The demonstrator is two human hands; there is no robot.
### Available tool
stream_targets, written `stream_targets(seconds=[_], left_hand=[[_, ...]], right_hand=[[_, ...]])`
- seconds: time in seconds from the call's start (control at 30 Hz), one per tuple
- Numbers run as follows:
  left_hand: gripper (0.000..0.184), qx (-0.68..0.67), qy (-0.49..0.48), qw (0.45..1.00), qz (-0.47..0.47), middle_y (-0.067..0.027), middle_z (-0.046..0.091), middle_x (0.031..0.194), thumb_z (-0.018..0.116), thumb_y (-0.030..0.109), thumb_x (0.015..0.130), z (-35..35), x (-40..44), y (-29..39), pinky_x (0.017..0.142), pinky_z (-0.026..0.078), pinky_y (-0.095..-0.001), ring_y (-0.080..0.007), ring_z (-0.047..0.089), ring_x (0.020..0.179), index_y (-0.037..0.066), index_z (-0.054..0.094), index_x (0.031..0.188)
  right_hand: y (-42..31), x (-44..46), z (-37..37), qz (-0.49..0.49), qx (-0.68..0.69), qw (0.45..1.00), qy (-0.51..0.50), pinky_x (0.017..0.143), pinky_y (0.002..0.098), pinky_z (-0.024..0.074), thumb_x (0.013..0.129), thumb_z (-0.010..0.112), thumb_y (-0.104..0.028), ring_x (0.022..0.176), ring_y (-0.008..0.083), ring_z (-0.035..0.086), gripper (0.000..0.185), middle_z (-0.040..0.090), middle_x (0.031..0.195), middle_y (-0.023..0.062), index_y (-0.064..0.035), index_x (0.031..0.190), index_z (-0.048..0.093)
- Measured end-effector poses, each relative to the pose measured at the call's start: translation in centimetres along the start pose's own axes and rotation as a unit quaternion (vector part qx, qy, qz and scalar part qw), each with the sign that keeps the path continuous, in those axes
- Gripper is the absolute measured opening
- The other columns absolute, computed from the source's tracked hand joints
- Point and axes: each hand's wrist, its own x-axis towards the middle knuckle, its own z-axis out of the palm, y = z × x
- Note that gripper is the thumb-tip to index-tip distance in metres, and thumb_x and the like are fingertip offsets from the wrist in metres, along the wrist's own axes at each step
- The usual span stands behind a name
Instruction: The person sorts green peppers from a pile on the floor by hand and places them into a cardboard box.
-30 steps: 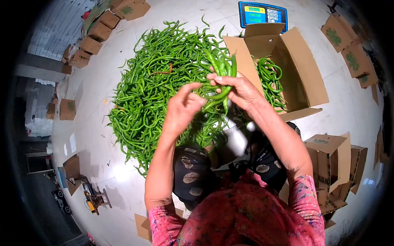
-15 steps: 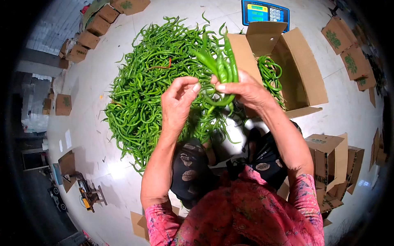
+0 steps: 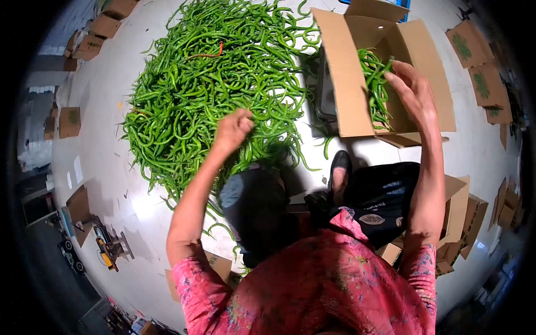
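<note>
A large heap of long green chili peppers (image 3: pixel 190 100) lies on the floor, with one red pepper (image 3: pixel 214 51) among them. My left hand (image 3: pixel 234 131) is over the near right part of the heap, its fingers curled; whatever is in them, if anything, is hidden. My right hand (image 3: pixel 414 92) is over an open cardboard box (image 3: pixel 341 84), fingers apart and nothing gripped. Beneath and beside its fingertips, a bunch of green chili peppers (image 3: pixel 375 78) lies along the left inside of the box.
The box rests on a dark-sided stand (image 3: pixel 325 92); a blue-edged device (image 3: pixel 403 11) shows behind it. Folded cardboard boxes (image 3: pixel 460 218) stand at my right. More cartons (image 3: pixel 474 61) line the far right and left (image 3: pixel 89 47). A small wooden stool (image 3: pixel 114 245) is at the left.
My right hand has moved right from above the heap to the box and let go of its chili peppers. My left hand has come down onto the heap. The view has shifted.
</note>
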Motion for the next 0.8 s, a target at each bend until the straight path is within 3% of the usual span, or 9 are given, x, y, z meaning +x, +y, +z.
stream_targets(seconds=[0.07,0.13,0.2,0.3,0.43,0.53,0.67,0.73,0.8], left_hand=[[0.022,0.114,-0.020,0.992,-0.050,-0.0117,0.068,0.091,0.058,0.013,0.084,3.7,-1.0,-2.9,0.080,0.052,-0.0386,-0.0289,0.065,0.085,0.008,0.066,0.104],[0.028,0.167,0.002,0.984,0.070,-0.0163,0.064,0.107,0.061,0.015,0.081,7.7,-2.3,-6.5,0.086,0.049,-0.0439,-0.0353,0.060,0.099,0.009,0.065,0.108],[0.035,0.252,0.021,0.948,0.190,-0.0163,0.061,0.111,0.062,0.016,0.078,11.6,-2.2,-10.6,0.088,0.047,-0.0441,-0.0345,0.057,0.104,0.009,0.062,0.112],[0.038,0.155,0.076,0.972,0.156,-0.0171,0.059,0.107,0.063,0.017,0.077,11.8,-3.9,-10.5,0.086,0.046,-0.0446,-0.0353,0.055,0.103,0.007,0.059,0.114],[0.025,0.026,0.161,0.986,0.033,-0.0179,0.060,0.092,0.060,0.003,0.076,9.5,-11.1,-9.8,0.076,0.049,-0.0406,-0.0385,0.058,0.089,0.003,0.063,0.101],[0.021,0.024,0.228,0.973,-0.028,-0.0161,0.063,0.090,0.059,0.001,0.079,8.3,-17.9,-11.1,0.074,0.049,-0.0361,-0.0330,0.061,0.082,0.003,0.065,0.099],[0.012,-0.033,0.328,0.920,-0.211,-0.0096,0.061,0.078,0.054,0.003,0.089,8.3,-26.9,-14.1,0.063,0.048,-0.0290,-0.0152,0.058,0.068,0.001,0.064,0.094],[0.011,-0.022,0.361,0.905,-0.226,-0.0075,0.062,0.076,0.055,0.001,0.085,8.9,-30.7,-17.6,0.065,0.047,-0.0271,-0.0138,0.059,0.070,0.001,0.063,0.091],[0.013,-0.041,0.330,0.881,-0.336,-0.0083,0.064,0.078,0.057,0.000,0.081,11.1,-35.5,-24.7,0.068,0.048,-0.0276,-0.0138,0.061,0.072,0.002,0.064,0.092]], right_hand=[[-3.5,-2.1,0.0,-0.021,0.060,0.997,-0.038,0.087,0.0365,0.0496,0.086,0.065,-0.028,0.100,0.0283,0.064,0.046,0.066,0.110,0.0198,0.0031,0.119,0.060],[-5.9,-3.7,0.3,-0.056,0.055,0.992,-0.100,0.083,0.0370,0.0505,0.086,0.065,-0.021,0.096,0.0273,0.065,0.039,0.066,0.107,0.0201,0.0010,0.118,0.060],[-8.1,-4.9,1.2,-0.123,0.034,0.981,-0.147,0.077,0.0376,0.0499,0.085,0.065,-0.016,0.086,0.0302,0.065,0.035,0.066,0.099,0.0198,0.0014,0.114,0.059],[-9.3,-6.1,2.5,-0.162,0.011,0.961,-0.222,0.076,0.0398,0.0488,0.083,0.064,-0.010,0.083,0.0352,0.062,0.033,0.063,0.096,0.0206,0.0004,0.114,0.058],[-9.9,-7.2,3.5,-0.186,-0.060,0.941,-0.277,0.082,0.0399,0.0486,0.083,0.065,-0.009,0.093,0.0367,0.062,0.037,0.064,0.102,0.0204,0.0000,0.118,0.057],[-10.0,-7.8,4.1,-0.184,-0.105,0.926,-0.312,0.083,0.0410,0.0480,0.082,0.066,-0.010,0.095,0.0394,0.060,0.039,0.063,0.103,0.0211,-0.0005,0.119,0.057],[-9.8,-8.1,5.0,-0.170,-0.107,0.919,-0.340,0.084,0.0429,0.0478,0.082,0.066,-0.010,0.097,0.0391,0.060,0.040,0.063,0.106,0.0214,-0.0006,0.119,0.057],[-9.7,-8.2,5.7,-0.185,-0.110,0.914,-0.344,0.083,0.0440,0.0469,0.082,0.066,-0.009,0.097,0.0424,0.058,0.039,0.062,0.105,0.0226,-0.0003,0.118,0.056],[-9.4,-8.3,6.4,-0.197,-0.119,0.908,-0.350,0.084,0.0439,0.0469,0.082,0.066,-0.009,0.097,0.0420,0.059,0.039,0.062,0.105,0.0225,-0.0003,0.118,0.056]])
